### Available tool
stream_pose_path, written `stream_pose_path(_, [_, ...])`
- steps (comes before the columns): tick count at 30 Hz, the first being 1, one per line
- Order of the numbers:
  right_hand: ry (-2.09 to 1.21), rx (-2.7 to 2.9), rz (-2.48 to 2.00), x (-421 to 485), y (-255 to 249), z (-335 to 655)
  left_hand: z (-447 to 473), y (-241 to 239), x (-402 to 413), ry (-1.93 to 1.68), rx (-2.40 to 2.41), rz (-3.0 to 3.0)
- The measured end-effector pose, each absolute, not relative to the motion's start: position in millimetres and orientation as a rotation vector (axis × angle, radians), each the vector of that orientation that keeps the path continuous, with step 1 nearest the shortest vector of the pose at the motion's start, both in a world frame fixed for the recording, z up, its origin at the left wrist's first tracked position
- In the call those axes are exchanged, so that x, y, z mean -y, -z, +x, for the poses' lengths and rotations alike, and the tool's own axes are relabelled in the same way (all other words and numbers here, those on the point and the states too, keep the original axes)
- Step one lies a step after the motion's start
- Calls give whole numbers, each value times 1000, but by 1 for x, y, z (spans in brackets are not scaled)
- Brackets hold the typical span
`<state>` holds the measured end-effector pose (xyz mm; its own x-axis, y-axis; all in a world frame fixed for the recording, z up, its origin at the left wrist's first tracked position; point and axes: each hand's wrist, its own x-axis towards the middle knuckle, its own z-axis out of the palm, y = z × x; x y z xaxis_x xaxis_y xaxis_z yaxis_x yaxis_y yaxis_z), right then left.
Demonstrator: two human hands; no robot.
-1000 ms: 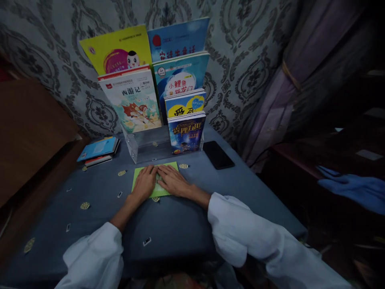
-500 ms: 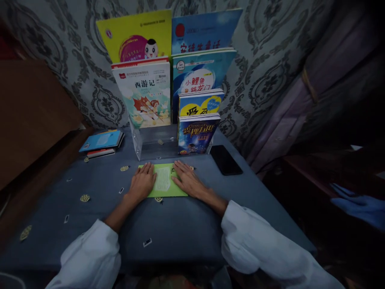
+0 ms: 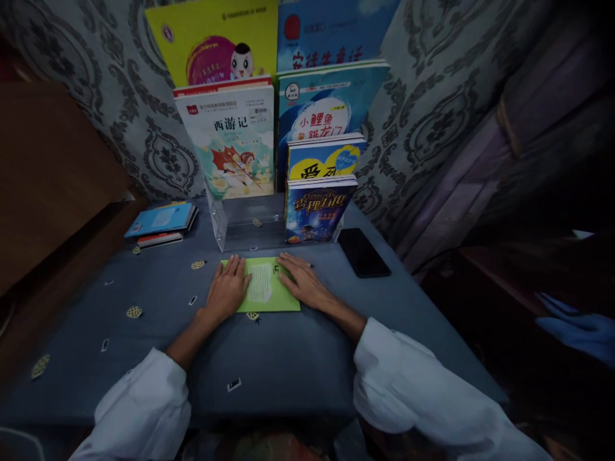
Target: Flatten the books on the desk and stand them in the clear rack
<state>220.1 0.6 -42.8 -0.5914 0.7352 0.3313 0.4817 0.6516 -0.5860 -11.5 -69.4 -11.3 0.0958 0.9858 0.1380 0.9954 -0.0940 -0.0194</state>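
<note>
A green book (image 3: 262, 285) with a white text panel lies flat on the blue-grey tablecloth, turned sideways to me. My left hand (image 3: 228, 286) rests on its left end, fingers stretched forward and thumb pointing in. On the right end lies my right hand (image 3: 303, 280), its fingers extended over the far corner. Both hands are open and press flat rather than grip. Just beyond the book stands a clear acrylic book rack (image 3: 218, 224), holding a white book (image 3: 230, 147) on its left and a dark blue book (image 3: 317, 208) at front right.
A black phone (image 3: 364, 253) lies right of the rack, near the table's right edge. Several books are stacked at the back left, a blue book (image 3: 163, 219) on top. More upright books, including a yellow book (image 3: 211, 38), fill the rack against the patterned wall covering.
My right hand has shifted slightly, uncovering more of the green book's right end. The left hand stays in place. The view has tilted down and closer a little.
</note>
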Motion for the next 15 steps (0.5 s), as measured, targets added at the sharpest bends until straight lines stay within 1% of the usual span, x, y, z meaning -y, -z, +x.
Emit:
stream_pose_path(10, [-1229, 1619, -934, -29, 47, 222, 14, 14, 55, 197, 1808, -2556])
stream_pose_path(12, [-1303, 1539, -911, -30, 48, 221, 20, 12, 49, 181, 1762, -2619])
stream_pose_path(15, [-1321, 1517, -882, -30, 48, 221, 29, 11, 41, 177, 1663, -2724])
